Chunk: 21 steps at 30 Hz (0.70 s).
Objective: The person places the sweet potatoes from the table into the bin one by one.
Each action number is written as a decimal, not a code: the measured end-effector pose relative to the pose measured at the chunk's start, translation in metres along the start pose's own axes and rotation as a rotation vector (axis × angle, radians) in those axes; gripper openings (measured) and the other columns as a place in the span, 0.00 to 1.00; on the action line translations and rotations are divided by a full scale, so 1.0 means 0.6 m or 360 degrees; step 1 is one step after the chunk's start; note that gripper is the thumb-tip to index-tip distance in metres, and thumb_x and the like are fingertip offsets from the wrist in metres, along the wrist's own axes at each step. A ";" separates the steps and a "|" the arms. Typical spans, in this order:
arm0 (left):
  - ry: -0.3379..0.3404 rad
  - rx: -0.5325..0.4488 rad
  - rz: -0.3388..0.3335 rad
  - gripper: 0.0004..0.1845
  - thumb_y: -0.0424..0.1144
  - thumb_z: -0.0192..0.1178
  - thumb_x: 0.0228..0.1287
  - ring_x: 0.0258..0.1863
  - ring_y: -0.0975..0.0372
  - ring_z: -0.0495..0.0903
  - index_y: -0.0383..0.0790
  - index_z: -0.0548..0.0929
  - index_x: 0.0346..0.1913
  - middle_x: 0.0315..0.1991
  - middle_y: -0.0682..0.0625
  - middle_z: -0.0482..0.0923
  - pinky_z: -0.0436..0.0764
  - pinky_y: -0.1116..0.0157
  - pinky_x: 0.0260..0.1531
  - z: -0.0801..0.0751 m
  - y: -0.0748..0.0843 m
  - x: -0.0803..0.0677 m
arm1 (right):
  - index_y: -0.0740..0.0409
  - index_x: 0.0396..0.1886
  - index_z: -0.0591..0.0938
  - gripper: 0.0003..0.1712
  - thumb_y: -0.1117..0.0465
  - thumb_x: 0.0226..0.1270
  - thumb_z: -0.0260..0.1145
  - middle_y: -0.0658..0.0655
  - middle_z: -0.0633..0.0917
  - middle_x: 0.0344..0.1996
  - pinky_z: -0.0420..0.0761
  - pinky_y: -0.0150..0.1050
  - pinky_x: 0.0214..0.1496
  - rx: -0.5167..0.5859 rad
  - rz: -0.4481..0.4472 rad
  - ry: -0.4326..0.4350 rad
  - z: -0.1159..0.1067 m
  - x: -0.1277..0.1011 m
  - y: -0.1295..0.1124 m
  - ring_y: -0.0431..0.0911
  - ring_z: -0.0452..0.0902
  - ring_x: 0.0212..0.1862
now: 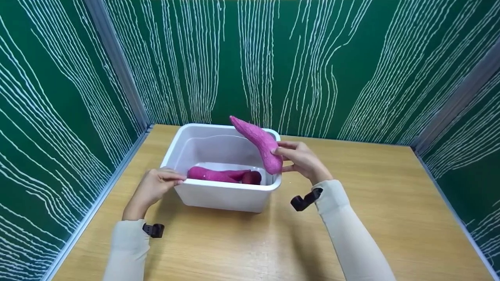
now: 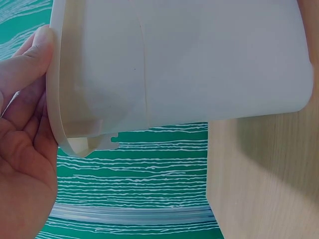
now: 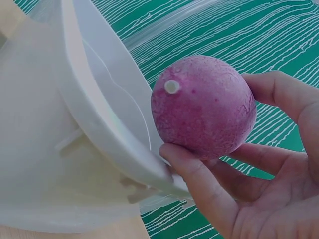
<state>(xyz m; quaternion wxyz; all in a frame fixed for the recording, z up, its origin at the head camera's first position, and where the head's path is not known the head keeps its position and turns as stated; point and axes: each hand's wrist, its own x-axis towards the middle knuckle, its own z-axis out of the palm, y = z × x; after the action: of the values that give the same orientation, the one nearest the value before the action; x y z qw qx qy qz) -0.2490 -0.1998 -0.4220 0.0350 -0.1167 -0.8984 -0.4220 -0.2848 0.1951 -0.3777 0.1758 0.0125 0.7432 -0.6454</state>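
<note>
A white plastic bin (image 1: 218, 193) stands on the wooden table (image 1: 383, 218). Inside it lie pink-purple sweet potatoes (image 1: 218, 175). My right hand (image 1: 299, 158) grips the thick end of another pink sweet potato (image 1: 258, 141) above the bin's right rim, its pointed tip tilted up toward the back. In the right wrist view the round end of the sweet potato (image 3: 203, 106) sits between thumb and fingers beside the bin rim (image 3: 107, 134). My left hand (image 1: 156, 185) holds the bin's near left corner, thumb on the rim; the left wrist view shows the bin wall (image 2: 189, 64) against my fingers (image 2: 27, 64).
Green walls with white wavy lines enclose the table on three sides, with metal strips (image 1: 117, 70) at the corners. Bare wood lies to the right of the bin and in front of it.
</note>
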 end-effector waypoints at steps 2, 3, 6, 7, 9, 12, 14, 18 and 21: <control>-0.0004 -0.0007 -0.0011 0.09 0.29 0.67 0.57 0.51 0.50 0.80 0.42 0.90 0.40 0.45 0.42 0.85 0.77 0.51 0.59 0.000 0.001 0.000 | 0.58 0.70 0.65 0.39 0.52 0.62 0.67 0.62 0.73 0.61 0.84 0.46 0.51 0.0000 0.0003 0.0006 0.001 0.000 0.000 0.55 0.72 0.59; -0.0005 -0.0008 -0.0010 0.09 0.29 0.67 0.57 0.50 0.50 0.81 0.42 0.90 0.39 0.45 0.42 0.85 0.76 0.51 0.59 0.000 0.000 0.001 | 0.58 0.70 0.65 0.39 0.52 0.62 0.68 0.62 0.73 0.61 0.84 0.46 0.51 0.0001 0.0003 0.0009 0.002 0.000 0.000 0.55 0.72 0.59; 0.0003 -0.0008 0.0004 0.08 0.29 0.67 0.57 0.49 0.50 0.81 0.42 0.90 0.39 0.44 0.42 0.86 0.77 0.50 0.58 0.000 0.000 0.001 | 0.58 0.70 0.66 0.39 0.52 0.61 0.68 0.61 0.73 0.60 0.84 0.46 0.50 -0.0019 -0.0003 0.0007 0.003 0.001 0.001 0.54 0.72 0.59; 0.0009 -0.0010 0.0009 0.08 0.29 0.67 0.57 0.49 0.50 0.81 0.42 0.90 0.39 0.44 0.42 0.86 0.77 0.51 0.57 0.001 -0.001 0.001 | 0.58 0.69 0.66 0.39 0.52 0.61 0.69 0.61 0.74 0.60 0.84 0.46 0.50 -0.0022 -0.0002 0.0014 0.004 0.001 0.001 0.54 0.73 0.58; 0.0019 -0.0007 0.0029 0.08 0.30 0.67 0.56 0.48 0.51 0.81 0.41 0.90 0.39 0.43 0.42 0.86 0.79 0.52 0.55 0.002 -0.002 0.001 | 0.58 0.69 0.66 0.39 0.52 0.61 0.68 0.61 0.74 0.60 0.84 0.46 0.50 -0.0025 -0.0014 0.0002 0.006 0.002 0.001 0.54 0.73 0.58; 0.0024 -0.0005 0.0041 0.08 0.30 0.68 0.56 0.48 0.52 0.82 0.40 0.90 0.39 0.43 0.43 0.86 0.81 0.55 0.53 0.003 -0.003 0.001 | 0.59 0.68 0.67 0.38 0.53 0.61 0.68 0.62 0.74 0.59 0.84 0.46 0.50 -0.0015 -0.0026 -0.0003 0.009 0.004 0.001 0.53 0.73 0.56; 0.0023 -0.0008 0.0041 0.08 0.30 0.68 0.56 0.48 0.52 0.82 0.39 0.89 0.39 0.43 0.43 0.86 0.81 0.56 0.52 0.003 -0.004 0.000 | 0.60 0.68 0.67 0.37 0.54 0.61 0.68 0.62 0.74 0.58 0.84 0.46 0.50 -0.0009 -0.0034 -0.0009 0.011 0.005 0.001 0.53 0.73 0.55; 0.0014 -0.0018 0.0025 0.09 0.30 0.67 0.56 0.49 0.52 0.81 0.39 0.89 0.40 0.44 0.43 0.86 0.81 0.55 0.53 0.002 -0.003 0.000 | 0.59 0.68 0.68 0.36 0.54 0.62 0.68 0.62 0.74 0.57 0.84 0.46 0.49 -0.0025 -0.0030 0.0005 0.014 0.007 0.000 0.52 0.73 0.54; 0.0008 -0.0022 0.0014 0.09 0.29 0.67 0.56 0.49 0.51 0.81 0.39 0.89 0.41 0.44 0.43 0.86 0.80 0.55 0.54 0.002 -0.002 0.001 | 0.58 0.67 0.68 0.36 0.53 0.62 0.68 0.61 0.74 0.57 0.85 0.45 0.49 -0.0037 -0.0026 0.0013 0.015 0.007 -0.001 0.52 0.73 0.53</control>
<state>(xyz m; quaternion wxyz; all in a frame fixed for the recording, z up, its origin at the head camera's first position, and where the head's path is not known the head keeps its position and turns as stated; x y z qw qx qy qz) -0.2496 -0.1998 -0.4238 0.0384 -0.1199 -0.8948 -0.4283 -0.2865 0.1854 -0.3795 0.1677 0.0071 0.7515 -0.6380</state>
